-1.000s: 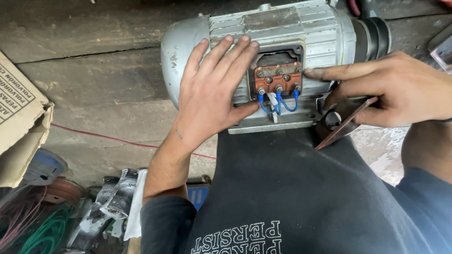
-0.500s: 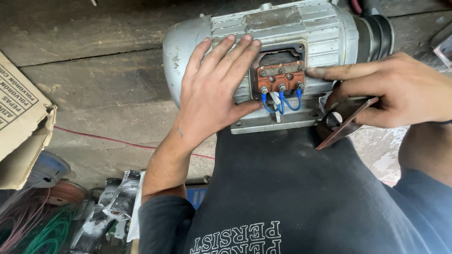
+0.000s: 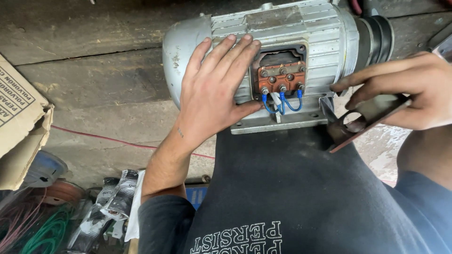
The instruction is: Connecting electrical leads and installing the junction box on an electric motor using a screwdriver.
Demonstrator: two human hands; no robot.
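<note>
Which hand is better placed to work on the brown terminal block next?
Right, probably. The left hand lies flat on the grey ribbed electric motor, bracing it. The right hand holds a dark metal cover plate, but its fingers point at the brown terminal block.

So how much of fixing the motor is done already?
Done: the terminal box on the grey motor is open, blue wires showing. In hand: the left hand lies flat on the motor; the right hand holds a dark metal plate. Left: the opening is uncovered.
</note>
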